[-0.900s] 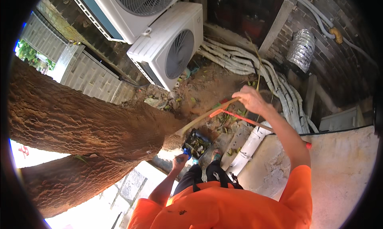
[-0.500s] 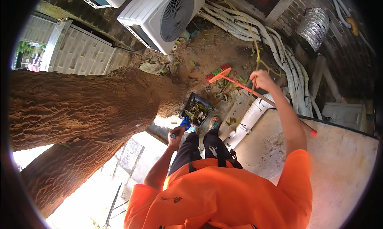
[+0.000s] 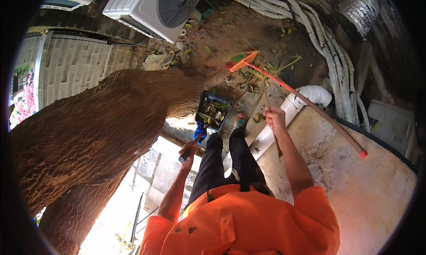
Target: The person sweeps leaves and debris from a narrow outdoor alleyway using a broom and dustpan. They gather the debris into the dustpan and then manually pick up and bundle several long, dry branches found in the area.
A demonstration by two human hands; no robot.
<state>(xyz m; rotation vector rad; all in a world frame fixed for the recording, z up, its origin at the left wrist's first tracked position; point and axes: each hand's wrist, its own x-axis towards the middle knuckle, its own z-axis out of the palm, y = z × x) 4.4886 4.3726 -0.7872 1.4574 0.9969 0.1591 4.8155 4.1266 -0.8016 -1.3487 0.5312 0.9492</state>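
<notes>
the right hand (image 3: 275,118) is closed around a thin twig (image 3: 270,108), which runs from a leafy forked tip up near the broom head, down through the fist, to a dark end hanging below the wrist; its long axis lies nearly along the forearm. the left hand (image 3: 190,149) is wrapped around the dark handle of a long-handled dustpan (image 3: 214,110), whose blue neck leads up and away from the fist to a black tray holding green and yellow leaves. the tray sits on the ground just ahead of the person's sandalled foot (image 3: 240,120), against the base of the thick tree trunk (image 3: 102,135). so the pan lies up and to the left of the twig hand, with the foot between them, and the left hand is the nearer one to it. a red-orange broom (image 3: 306,103) lies beside the right hand, its head by scattered leaves and its long handle slanting down to the right across a concrete slab (image 3: 355,188); whether the hand touches it is unclear. a white pipe (image 3: 288,110) passes behind the wrist, and an outdoor air-conditioner unit (image 3: 153,8) stands beyond.
</notes>
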